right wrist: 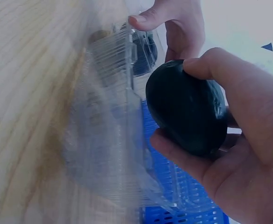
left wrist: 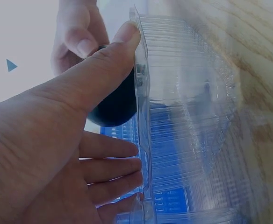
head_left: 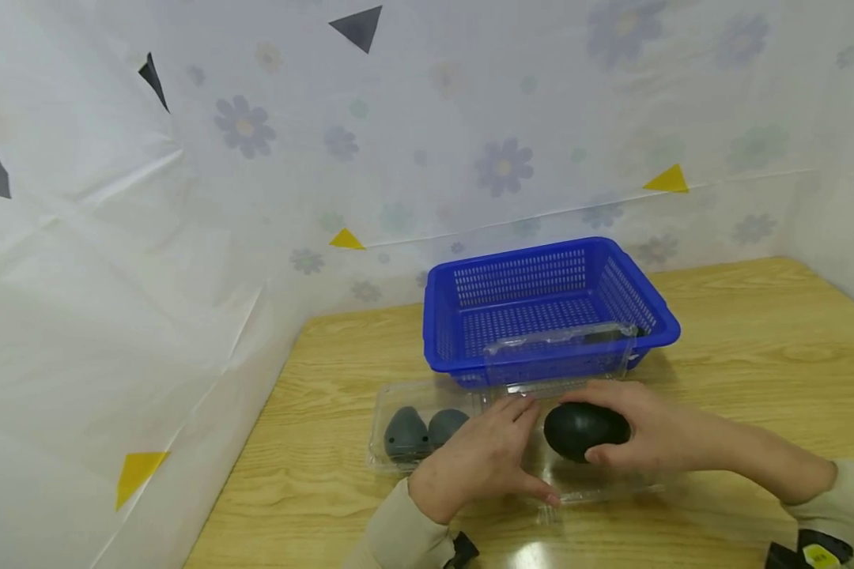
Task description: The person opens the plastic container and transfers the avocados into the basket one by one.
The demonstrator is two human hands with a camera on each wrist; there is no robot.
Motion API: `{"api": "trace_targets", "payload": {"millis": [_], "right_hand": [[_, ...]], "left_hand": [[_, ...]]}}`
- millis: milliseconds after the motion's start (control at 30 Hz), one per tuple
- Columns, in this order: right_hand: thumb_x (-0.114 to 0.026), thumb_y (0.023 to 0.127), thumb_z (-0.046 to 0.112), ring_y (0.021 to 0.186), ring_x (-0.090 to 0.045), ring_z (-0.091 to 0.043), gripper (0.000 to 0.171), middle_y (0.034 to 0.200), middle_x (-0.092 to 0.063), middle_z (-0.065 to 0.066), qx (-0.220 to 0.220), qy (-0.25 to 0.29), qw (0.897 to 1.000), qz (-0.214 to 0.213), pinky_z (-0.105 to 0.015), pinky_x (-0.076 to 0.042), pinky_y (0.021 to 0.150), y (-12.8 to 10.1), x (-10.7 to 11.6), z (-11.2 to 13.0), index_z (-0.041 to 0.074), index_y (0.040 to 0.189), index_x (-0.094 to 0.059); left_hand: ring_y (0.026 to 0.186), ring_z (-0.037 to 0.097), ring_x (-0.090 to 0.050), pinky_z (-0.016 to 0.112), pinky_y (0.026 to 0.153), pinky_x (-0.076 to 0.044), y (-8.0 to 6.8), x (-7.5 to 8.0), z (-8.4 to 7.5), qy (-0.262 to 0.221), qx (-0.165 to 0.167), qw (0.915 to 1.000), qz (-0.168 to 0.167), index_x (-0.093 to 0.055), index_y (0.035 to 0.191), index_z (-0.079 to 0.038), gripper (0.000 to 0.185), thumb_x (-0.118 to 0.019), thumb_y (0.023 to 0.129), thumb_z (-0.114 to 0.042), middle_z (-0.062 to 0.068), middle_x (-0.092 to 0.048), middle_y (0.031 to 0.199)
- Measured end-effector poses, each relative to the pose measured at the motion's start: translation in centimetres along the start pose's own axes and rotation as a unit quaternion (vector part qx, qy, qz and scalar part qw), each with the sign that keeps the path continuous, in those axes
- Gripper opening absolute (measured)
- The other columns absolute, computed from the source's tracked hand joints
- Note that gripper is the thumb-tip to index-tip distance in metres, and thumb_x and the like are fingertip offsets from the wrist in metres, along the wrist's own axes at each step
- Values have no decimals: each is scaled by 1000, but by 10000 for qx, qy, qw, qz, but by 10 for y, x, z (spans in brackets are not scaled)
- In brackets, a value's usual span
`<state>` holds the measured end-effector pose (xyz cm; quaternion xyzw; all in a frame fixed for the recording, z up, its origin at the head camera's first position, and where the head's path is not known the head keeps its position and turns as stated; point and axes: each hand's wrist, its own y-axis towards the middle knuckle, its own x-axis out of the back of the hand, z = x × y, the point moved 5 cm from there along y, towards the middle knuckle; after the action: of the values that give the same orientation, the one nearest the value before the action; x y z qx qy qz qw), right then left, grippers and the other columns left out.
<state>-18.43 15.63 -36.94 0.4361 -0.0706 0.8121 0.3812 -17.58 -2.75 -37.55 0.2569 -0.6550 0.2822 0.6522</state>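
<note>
My right hand (head_left: 648, 431) grips a smooth dark green oval object (head_left: 585, 431), like an avocado, between thumb and fingers over an open clear plastic clamshell box (head_left: 576, 484). In the right wrist view, the oval object (right wrist: 185, 109) is held beside the box's rim. My left hand (head_left: 473, 454) rests at the left end of this box, fingers fairly straight and spread. Its thumb and fingertips touch the rim in the left wrist view. The box's clear lid (head_left: 534, 359) stands raised at the back.
A second clear plastic box (head_left: 379, 427) stands at the left, with two grey-green rounded objects (head_left: 406, 435) inside, one partly behind my left hand. Behind the boxes sits a blue perforated basket (head_left: 437, 336), with something dark in its right front corner. All stand on a wood-grain table (head_left: 313, 411).
</note>
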Motion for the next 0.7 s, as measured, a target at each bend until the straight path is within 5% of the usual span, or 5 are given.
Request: {"api": "trace_targets", "payload": {"millis": [700], "right_hand": [[-76,88,32,102,-60,-8,52,123,-63,4,-37,-744,9963,-435,-24,-54,70,2,47,17,22,135,-55]], "left_hand": [[146,19,-37,28,120,-34,0,0,0,-32,120,9996,247,-33,154,-9,110,-63,73,-78,5,-39,158]]}}
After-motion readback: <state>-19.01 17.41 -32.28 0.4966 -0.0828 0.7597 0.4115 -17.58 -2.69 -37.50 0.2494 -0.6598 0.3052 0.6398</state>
